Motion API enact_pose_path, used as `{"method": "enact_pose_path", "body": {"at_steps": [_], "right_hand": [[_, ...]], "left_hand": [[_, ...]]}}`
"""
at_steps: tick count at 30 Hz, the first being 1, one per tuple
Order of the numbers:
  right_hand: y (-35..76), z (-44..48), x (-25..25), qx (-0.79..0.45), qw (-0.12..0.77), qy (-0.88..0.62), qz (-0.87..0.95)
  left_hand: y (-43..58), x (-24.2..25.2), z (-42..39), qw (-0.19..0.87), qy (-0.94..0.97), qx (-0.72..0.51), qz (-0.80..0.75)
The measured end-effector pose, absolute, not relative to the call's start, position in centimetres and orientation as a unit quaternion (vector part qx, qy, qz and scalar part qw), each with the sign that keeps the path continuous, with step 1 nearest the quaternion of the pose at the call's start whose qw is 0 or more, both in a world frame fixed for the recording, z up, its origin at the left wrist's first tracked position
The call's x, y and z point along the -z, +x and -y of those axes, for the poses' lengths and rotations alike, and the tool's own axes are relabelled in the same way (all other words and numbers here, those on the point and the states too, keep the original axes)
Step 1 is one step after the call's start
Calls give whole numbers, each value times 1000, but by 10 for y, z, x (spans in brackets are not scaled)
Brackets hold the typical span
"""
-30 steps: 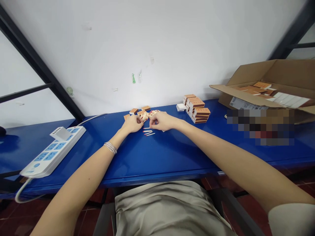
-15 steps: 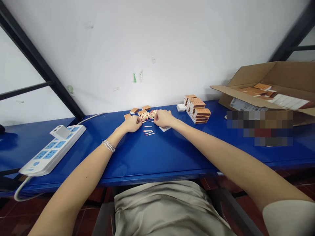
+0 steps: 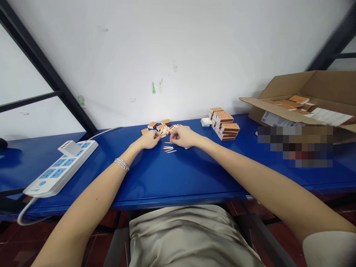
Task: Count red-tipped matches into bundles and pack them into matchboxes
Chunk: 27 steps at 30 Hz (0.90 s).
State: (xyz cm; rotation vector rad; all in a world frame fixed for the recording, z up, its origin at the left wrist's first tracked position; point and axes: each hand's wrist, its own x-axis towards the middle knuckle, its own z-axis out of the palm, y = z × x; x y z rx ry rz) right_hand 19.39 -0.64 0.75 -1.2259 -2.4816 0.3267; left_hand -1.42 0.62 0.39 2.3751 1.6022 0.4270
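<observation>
My left hand [image 3: 149, 139] is closed in a pinch at the left front of a heap of red-tipped matches [image 3: 166, 130]. Whatever lies between its fingertips is too small to make out. My right hand [image 3: 185, 136] hovers over the heap's right front, thumb and fingertips pinched together. Just by those fingertips is a single match [image 3: 167, 142], and I cannot tell whether they touch it. Several loose matches [image 3: 168, 148] lie side by side in front. A white piece [image 3: 188, 147] is mostly hidden under my right hand. Orange matchboxes [image 3: 152, 125] lie behind my left hand.
Stacked matchboxes [image 3: 224, 124] stand to the right, beside white pieces [image 3: 206, 121]. An open cardboard box [image 3: 278, 89] at the far right holds more matchboxes. On the left lies a power strip [image 3: 59, 167] with its cable. Behind the blue table [image 3: 172, 181] rises a white wall.
My right hand has shifted slightly left and its fingertips are now lower, closer to the loose matches. It covers more of the white piece. My left hand has stayed almost still.
</observation>
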Motion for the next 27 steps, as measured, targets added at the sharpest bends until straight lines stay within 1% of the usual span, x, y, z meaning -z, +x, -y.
{"method": "enact_pose_path", "body": {"at_steps": [3,7,13,15,18,20,27], "right_hand": [[191,2,0,-99,175,-445,872],[189,2,4,-96,174,-425,883],[192,10,-3,-148,153,-362,908],[192,11,-4,-139,180,-373,900],[191,9,-2,-95,255,-427,862],[189,7,0,-82,277,-446,847],[186,10,-2,-58,235,-459,855]], "left_hand": [[-14,-6,-5,131,814,-155,-544],[-15,-8,-4,140,815,-164,-538],[-14,-11,0,144,823,-159,-525],[-12,-13,3,147,820,-161,-530],[-8,-13,7,145,814,-176,-533],[-5,-13,10,137,825,-176,-519],[-3,-10,14,108,864,-160,-466]]}}
